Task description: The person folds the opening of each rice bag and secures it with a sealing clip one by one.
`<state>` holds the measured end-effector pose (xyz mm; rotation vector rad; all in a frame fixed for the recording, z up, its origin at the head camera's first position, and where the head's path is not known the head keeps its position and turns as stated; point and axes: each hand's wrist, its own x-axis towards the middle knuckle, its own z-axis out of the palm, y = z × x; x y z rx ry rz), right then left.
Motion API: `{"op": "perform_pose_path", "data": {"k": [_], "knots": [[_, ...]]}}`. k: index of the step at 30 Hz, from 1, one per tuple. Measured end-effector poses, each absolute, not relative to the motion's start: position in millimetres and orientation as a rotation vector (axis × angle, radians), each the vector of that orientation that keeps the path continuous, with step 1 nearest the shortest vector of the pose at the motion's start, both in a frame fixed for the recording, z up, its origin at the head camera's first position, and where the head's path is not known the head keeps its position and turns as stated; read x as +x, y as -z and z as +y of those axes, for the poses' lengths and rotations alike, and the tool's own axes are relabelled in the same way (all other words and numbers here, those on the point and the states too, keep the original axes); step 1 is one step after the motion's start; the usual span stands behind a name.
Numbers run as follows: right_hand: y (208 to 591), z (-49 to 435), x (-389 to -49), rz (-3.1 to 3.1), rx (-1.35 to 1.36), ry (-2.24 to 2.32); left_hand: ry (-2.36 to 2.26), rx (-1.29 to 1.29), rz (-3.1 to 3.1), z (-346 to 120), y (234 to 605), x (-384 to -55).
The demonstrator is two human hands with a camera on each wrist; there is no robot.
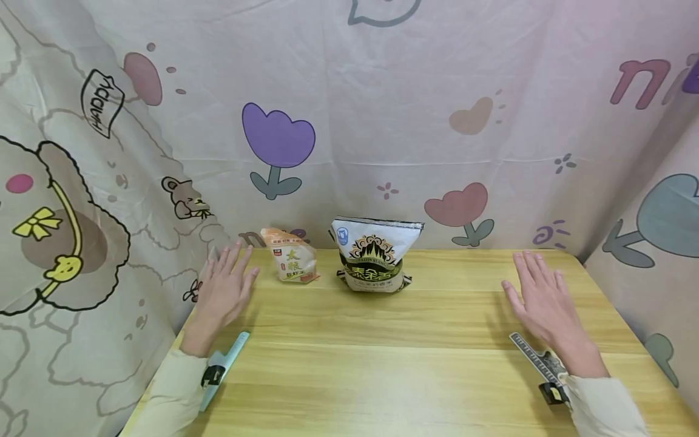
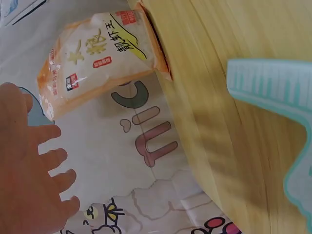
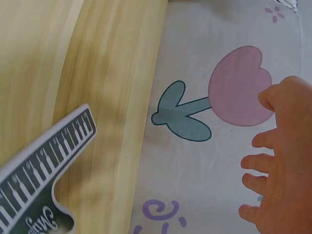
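Toward the table's left side my left hand is held with its fingers straight, holding nothing. A small orange-and-white plastic food bag stands just right of it; the same bag shows large in the left wrist view. Farther right, at the back middle, a bigger white, black and tan bag with a folded flat top stands upright. My right hand is spread over the right side, fingers extended, with nothing in it and well apart from both bags.
A pale teal ruler-like strip lies by the left wrist, and a dark one with white markings by the right wrist. Behind the wooden table hangs a printed curtain, which also runs along the left and right sides.
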<state>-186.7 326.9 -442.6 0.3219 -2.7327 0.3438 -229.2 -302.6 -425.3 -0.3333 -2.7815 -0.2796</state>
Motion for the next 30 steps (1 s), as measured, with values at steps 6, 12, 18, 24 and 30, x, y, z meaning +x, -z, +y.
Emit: {"op": "perform_pose_path", "data": {"k": [6,12,18,24,30], "knots": [[443,319,-184,-2.717,0.333,-0.361,0.296,-0.335,-2.757,-294,426,-227],[442,310,-180,-2.718,0.328,-0.397,0.297,-0.326,-2.752,-287,425,-224],[437,300,-179,-2.696,0.336,-0.423,0.277,-0.314,-2.746,-279,425,-222],[433,289,-178,-2.668,0.353,-0.444,0.261,-0.321,-2.727,-265,420,-220],[427,277,-181,-2.630,0.380,-0.467,0.278,-0.327,-2.712,-251,414,-220]]}}
